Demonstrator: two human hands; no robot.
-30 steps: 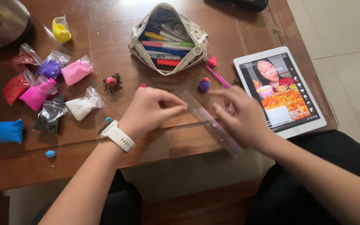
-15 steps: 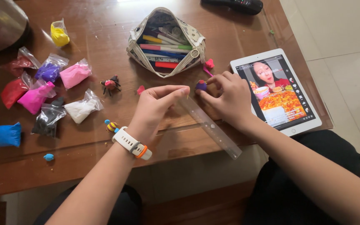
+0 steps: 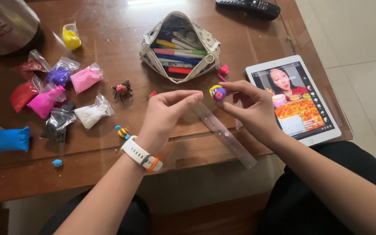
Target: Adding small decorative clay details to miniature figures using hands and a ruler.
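Head view of two bare hands above a brown wooden bench (image 3: 109, 48). The right hand (image 3: 251, 109) pinches a small purple clay ball with a yellow patch (image 3: 217, 92) between thumb and fingertips, its grip closed on the ball, which is held in the air just below the open patterned fabric pencil case (image 3: 180, 48) full of coloured pens. The left hand (image 3: 168, 113), with a white wristband with an orange loop (image 3: 142, 153) at the wrist, has thumb and fingers drawn together near the upper end of a clear plastic ruler (image 3: 225, 135); whether this grip actually clamps the ruler cannot be told. The ruler slants down to the right past the bench edge. A white tablet with a lit screen (image 3: 297, 102) lies just right of the right hand. Left of the hands lie small plastic bags of coloured clay (image 3: 85, 78) and a small striped clay figure (image 3: 122, 132).
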